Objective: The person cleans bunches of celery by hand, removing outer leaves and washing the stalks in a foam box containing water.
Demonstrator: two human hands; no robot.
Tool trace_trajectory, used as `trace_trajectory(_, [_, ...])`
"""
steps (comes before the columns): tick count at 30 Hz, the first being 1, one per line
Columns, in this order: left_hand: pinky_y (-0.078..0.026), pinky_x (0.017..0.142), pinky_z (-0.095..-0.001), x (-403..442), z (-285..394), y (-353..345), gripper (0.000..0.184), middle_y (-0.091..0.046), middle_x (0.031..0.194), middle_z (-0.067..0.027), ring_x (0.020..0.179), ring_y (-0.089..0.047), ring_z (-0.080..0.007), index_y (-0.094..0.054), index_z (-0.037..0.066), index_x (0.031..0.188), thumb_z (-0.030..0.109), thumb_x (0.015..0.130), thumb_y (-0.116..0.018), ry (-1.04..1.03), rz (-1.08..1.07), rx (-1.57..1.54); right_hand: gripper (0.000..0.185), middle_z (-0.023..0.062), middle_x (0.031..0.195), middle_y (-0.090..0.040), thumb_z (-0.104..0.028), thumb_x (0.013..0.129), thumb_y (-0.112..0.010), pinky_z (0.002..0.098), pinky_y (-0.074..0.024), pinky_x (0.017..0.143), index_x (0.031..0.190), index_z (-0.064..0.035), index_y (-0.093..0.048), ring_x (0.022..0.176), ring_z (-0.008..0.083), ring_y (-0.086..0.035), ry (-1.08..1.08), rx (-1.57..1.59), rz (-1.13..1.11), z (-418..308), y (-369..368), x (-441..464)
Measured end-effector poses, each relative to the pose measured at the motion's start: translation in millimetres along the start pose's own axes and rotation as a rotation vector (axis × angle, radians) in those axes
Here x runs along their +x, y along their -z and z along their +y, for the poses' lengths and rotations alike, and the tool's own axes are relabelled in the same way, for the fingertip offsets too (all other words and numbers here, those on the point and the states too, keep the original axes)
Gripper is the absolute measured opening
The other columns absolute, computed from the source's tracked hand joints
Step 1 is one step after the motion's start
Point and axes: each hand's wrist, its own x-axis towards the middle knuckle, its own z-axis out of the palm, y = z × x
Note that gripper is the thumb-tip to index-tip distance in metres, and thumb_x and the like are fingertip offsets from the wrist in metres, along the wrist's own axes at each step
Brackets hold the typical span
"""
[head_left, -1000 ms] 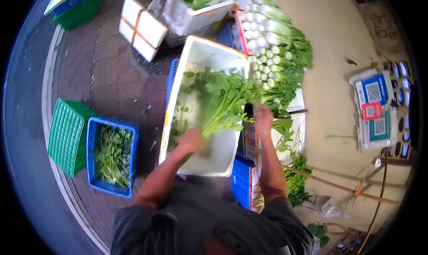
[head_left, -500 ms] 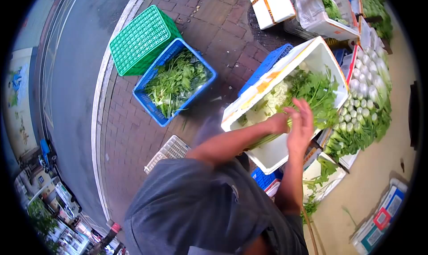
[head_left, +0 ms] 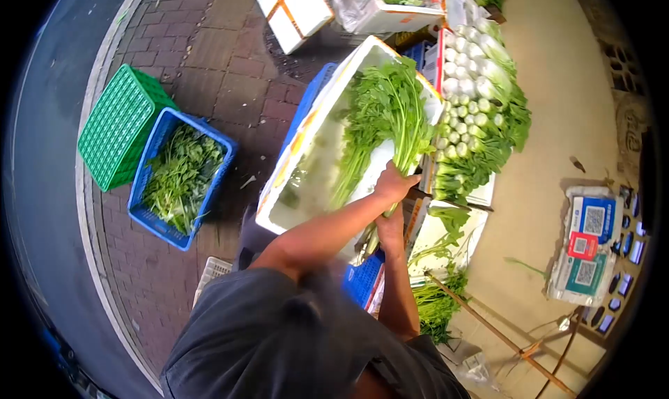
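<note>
A bunch of leafy celery (head_left: 408,124) slants across the right side of a white foam box (head_left: 280,183), its leaves pointing away from me. My left hand (head_left: 396,183) is closed round the stalks. Just below it, my right hand (head_left: 390,228) wraps the lower stalks close to their cut ends. More green stems and leaves (head_left: 355,148) show in the box beside the bunch; whether they are separate from it I cannot tell. The pale inside of the box looks wet and blurred.
On the left, a blue crate (head_left: 182,240) of loose greens stands against a green crate (head_left: 115,131). White-stemmed vegetables (head_left: 463,71) lie stacked at right. Loose leafy stems (head_left: 439,305) and a stick (head_left: 481,315) are near my right arm. A board with printed codes (head_left: 584,249) lies far right.
My right hand has gone from open beside the bunch to closed round its lower stalks. The celery now stands out more upright in my hands. The view has swung right.
</note>
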Motion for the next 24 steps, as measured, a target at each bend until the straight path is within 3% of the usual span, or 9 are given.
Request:
trace_trajectory(2, [-0.051,0.093,-0.0428,-1.8,11.0,1.9,0.078,-0.064,0.118,-0.0282,0.108,-0.065,-0.0403,-0.041,-0.010,0.134,0.038,0.084,-0.078,0.031,-0.117,-0.049,0.059,0.0149,0.120,-0.064,-0.001,0.082,-0.070,0.0365,-0.0529,0.089,0.138,-0.0014,-0.049,0.105,0.0242,-0.064,0.013,0.230,-0.162,58.8,28.4,20.8])
trace_trajectory(3, [-0.051,0.094,-0.0408,-10.3,19.8,5.7,0.073,-0.065,0.119,-0.0264,0.108,-0.065,-0.0372,-0.043,-0.009,0.134,0.032,0.083,-0.076,0.043,-0.159,-0.128,0.056,0.0114,0.112,-0.066,0.004,0.081,-0.067,0.0355,-0.0567,0.082,0.134,-0.0023,-0.052,0.097,0.0212,-0.067,0.032,0.297,-0.137,51.4,33.7,12.5])
trace_trajectory(6, [-0.050,0.094,-0.0396,-17.4,17.0,-5.0,0.067,-0.066,0.118,-0.0251,0.107,-0.065,-0.0355,-0.047,-0.008,0.134,0.027,0.084,-0.075,0.077,-0.220,-0.203,0.056,0.0116,0.112,-0.066,0.004,0.082,-0.064,0.0394,-0.0598,0.080,0.135,-0.0027,-0.051,0.095,0.0244,-0.068,-0.131,0.644,-0.183,31.0,44.4,-12.4])
trace_trajectory(10, [-0.051,0.092,-0.0398,-23.9,14.3,-15.5,0.056,-0.066,0.116,-0.0252,0.106,-0.066,-0.0340,-0.053,-0.007,0.130,0.021,0.086,-0.071,0.038,-0.123,-0.166,0.062,0.0131,0.110,-0.065,-0.004,0.081,-0.068,0.0446,-0.0624,0.079,0.139,-0.0029,-0.046,0.094,0.0281,-0.069,-0.202,0.810,-0.135,38.1,42.6,-23.7])
trace_trajectory(14, [-0.051,0.087,-0.0426,-20.8,8.6,-9.6,0.042,-0.068,0.109,-0.0258,0.102,-0.067,-0.0336,-0.061,-0.007,0.119,0.019,0.088,-0.069,0.165,-0.296,-0.120,0.062,0.0143,0.111,-0.064,-0.007,0.082,-0.069,0.0438,-0.0631,0.077,0.139,-0.0043,-0.045,0.091,0.0293,-0.069,-0.252,0.962,-0.190,72.2,45.0,-25.6])
trace_trajectory(15, [-0.050,0.087,-0.0449,-26.6,11.3,-5.6,0.038,-0.068,0.106,-0.0273,0.100,-0.067,-0.0378,-0.063,-0.008,0.114,0.021,0.089,-0.067,0.140,-0.280,-0.115,0.061,0.0141,0.110,-0.065,-0.008,0.082,-0.070,0.0429,-0.0633,0.075,0.138,-0.0046,-0.046,0.089,0.0291,-0.069,-0.267,0.966,-0.172,66.1,43.7,-29.0])
trace_trajectory(19, [-0.049,0.092,-0.0467,-30.0,-0.7,-8.3,0.052,-0.065,0.114,-0.0320,0.107,-0.063,-0.0451,-0.058,-0.011,0.124,0.027,0.089,-0.067,0.065,-0.235,0.037,0.057,0.0088,0.101,-0.067,-0.013,0.082,-0.073,0.0406,-0.0623,0.073,0.134,-0.0058,-0.050,0.077,0.0259,-0.069,-0.276,0.979,-0.159,62.9,29.0,-27.6])
trace_trajectory(22, [-0.047,0.100,-0.0459,-44.9,-8.0,-22.7,0.058,-0.060,0.123,-0.0339,0.115,-0.059,-0.0463,-0.055,-0.011,0.128,0.030,0.088,-0.067,-0.088,-0.029,0.085,0.054,0.0088,0.097,-0.067,-0.017,0.082,-0.074,0.0426,-0.0609,0.076,0.131,-0.0071,-0.052,0.075,0.0241,-0.068,-0.309,0.933,-0.131,69.6,23.8,-21.0])
trace_trajectory(24, [-0.044,0.106,-0.0453,-44.7,-4.8,-17.8,0.065,-0.057,0.128,-0.0341,0.122,-0.055,-0.0466,-0.053,-0.009,0.134,0.036,0.089,-0.065,-0.082,-0.102,0.138,0.055,0.0086,0.096,-0.067,-0.017,0.082,-0.074,0.0422,-0.0604,0.076,0.131,-0.0073,-0.052,0.074,0.0236,-0.068,-0.315,0.956,-0.139,73.6,21.0,-18.0])
